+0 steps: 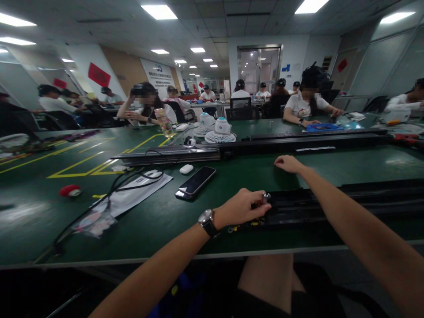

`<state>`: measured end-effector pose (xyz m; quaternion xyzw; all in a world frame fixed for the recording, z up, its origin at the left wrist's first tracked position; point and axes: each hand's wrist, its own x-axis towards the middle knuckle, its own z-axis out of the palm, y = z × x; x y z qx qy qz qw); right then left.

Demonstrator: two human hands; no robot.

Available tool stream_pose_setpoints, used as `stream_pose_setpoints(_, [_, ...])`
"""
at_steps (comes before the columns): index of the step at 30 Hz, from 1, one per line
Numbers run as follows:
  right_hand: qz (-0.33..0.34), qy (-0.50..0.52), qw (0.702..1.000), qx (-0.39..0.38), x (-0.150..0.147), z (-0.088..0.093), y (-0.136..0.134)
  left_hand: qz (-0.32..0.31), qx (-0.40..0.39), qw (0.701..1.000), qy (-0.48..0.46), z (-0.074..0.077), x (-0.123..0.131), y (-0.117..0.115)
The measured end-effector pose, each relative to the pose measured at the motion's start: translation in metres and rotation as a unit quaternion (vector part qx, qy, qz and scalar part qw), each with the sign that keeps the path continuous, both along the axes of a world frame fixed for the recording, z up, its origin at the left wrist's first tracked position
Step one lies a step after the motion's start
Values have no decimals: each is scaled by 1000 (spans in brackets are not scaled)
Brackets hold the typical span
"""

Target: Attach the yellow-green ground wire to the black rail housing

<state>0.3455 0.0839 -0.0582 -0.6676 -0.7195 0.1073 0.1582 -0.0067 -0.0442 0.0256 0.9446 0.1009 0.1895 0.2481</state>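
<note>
My left hand, with a watch on its wrist, is closed in a pinch on a small shiny metal part. It is at the left end of a long black channel-shaped profile lying along the near side of the table. Below that hand, a ring terminal and some yellow-marked wire ends stick out. Farther forward, just above the green table top, my right hand has its fingertips drawn together. Anything between them is too small to make out.
A smartphone, white earbud case, black cable and paper sheet lie to the left, with a red round object. Long rails and white fans stand beyond. Co-workers sit across the table.
</note>
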Motion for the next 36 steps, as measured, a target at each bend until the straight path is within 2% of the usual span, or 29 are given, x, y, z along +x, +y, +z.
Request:
stream_pose_setpoints(7, [-6,2,1000,-3,-1,1,0,-37,18,999,-13,6,2,-2])
stream_pose_setpoints(14, [-7,-1,1000,-1,-2,2,0,-39,30,999,-22,6,2,-2])
stream_pose_setpoints(18, [-2,1,1000,-1,-1,2,1,-38,4,999,-15,5,1,-4])
stream_pose_setpoints(26, [-5,10,1000,4,-8,10,0,3,-10,1000,7,11,3,-5])
stream_pose_setpoints(31, [-9,13,1000,11,-13,19,2,51,-21,998,19,9,3,1])
stream_pose_setpoints(36, [-5,19,1000,13,-15,22,4,67,-15,997,27,10,3,3])
